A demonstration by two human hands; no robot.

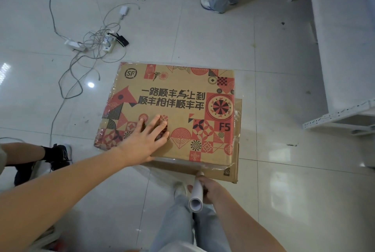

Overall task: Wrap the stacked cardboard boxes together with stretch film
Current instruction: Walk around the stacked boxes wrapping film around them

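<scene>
Gripping the stretch film roll point(196, 195) by its core, the right hand point(210, 189) held it at the near edge of the stacked cardboard boxes point(172, 113) on the floor point(263, 48), while the left hand point(145, 140) pressed flat on top. Film already glinted along the stack's edges, so some wrapping looked done, though more passes and the cut seemingly remained.

This looks like a storeroom or packing area: a glossy pale tiled floor point(203, 34), a white perforated-steel shelving rack point(341, 113) at the right, flattened brown printed courier cartons point(176, 109) lying on the floor, and tangled grey cables with white power strips point(91, 44) at the far left.
</scene>
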